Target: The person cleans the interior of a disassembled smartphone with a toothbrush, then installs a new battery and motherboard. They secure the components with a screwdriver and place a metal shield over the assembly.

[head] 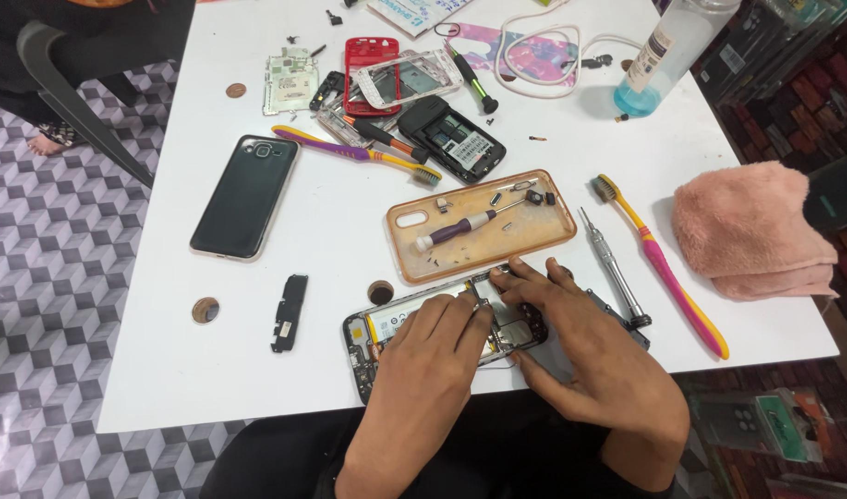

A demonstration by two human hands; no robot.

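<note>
You are pressing both hands, left hand (pixel 433 346) and right hand (pixel 580 342), fingertips pinching inward, on the opened phone (pixel 387 328), lying lengthwise left-to-right beneath them.

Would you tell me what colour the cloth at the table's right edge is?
The cloth is pink, clearest in the head view.

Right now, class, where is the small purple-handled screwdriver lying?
In the head view, the purple-handled screwdriver lies inside the clear orange phone case at the table's middle, just beyond both hands and the opened phone.
</note>
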